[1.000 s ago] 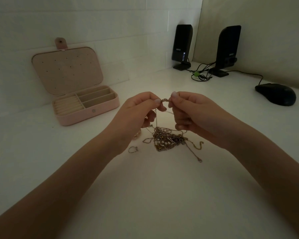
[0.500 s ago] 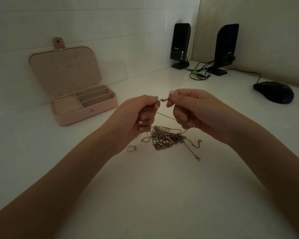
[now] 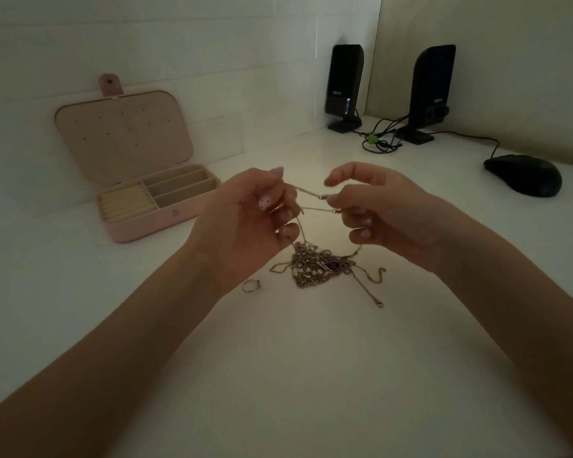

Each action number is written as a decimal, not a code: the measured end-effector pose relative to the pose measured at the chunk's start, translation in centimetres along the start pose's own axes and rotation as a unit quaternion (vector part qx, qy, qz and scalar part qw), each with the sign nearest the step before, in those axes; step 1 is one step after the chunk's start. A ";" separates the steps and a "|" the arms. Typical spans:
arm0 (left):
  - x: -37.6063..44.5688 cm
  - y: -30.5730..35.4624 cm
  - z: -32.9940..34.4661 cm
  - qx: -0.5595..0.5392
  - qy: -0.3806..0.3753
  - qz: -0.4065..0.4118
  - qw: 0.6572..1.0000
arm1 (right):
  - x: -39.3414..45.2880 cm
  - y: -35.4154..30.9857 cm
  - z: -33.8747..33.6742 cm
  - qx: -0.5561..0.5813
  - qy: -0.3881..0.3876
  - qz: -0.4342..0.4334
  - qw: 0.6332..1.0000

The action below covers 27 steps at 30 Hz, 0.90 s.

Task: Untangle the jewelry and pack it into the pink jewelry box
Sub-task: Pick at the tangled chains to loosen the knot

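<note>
A thin chain [image 3: 311, 193] is held taut above the table [image 3: 278, 375] between both hands. It is pinched by the curled fingers of the left hand [image 3: 245, 219], and its clasp end is gripped by the right hand [image 3: 374, 209], whose forefinger is raised. From there the strands drop into the tangled jewelry heap [image 3: 318, 267], which lies on the table just below the hands. A loose ring [image 3: 251, 285] lies beside the heap. The pink jewelry box [image 3: 139, 180] stands open, well to the left. If the chain is pulled harder, the knot could be tightened or a fine link snapped; the whole heap could also be dragged along.
</note>
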State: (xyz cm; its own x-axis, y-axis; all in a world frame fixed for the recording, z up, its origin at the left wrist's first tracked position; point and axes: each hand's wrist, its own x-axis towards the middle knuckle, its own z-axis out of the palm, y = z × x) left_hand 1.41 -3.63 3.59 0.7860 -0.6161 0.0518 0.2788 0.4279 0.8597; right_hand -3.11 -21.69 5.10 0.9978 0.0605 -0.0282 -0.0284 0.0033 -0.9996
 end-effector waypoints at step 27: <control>0.1 1.0 -0.1 0.063 0.077 0.006 0.995 | -0.2 -0.9 -2.5 0.176 0.125 0.075 0.974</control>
State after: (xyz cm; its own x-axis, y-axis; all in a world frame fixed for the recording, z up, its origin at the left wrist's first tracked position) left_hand 1.82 -3.22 4.37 0.8673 -0.4977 -0.0076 0.2046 0.3424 0.9170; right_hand -3.10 -24.20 5.99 0.9633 -0.1577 -0.2172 -0.1491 0.3583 -0.9216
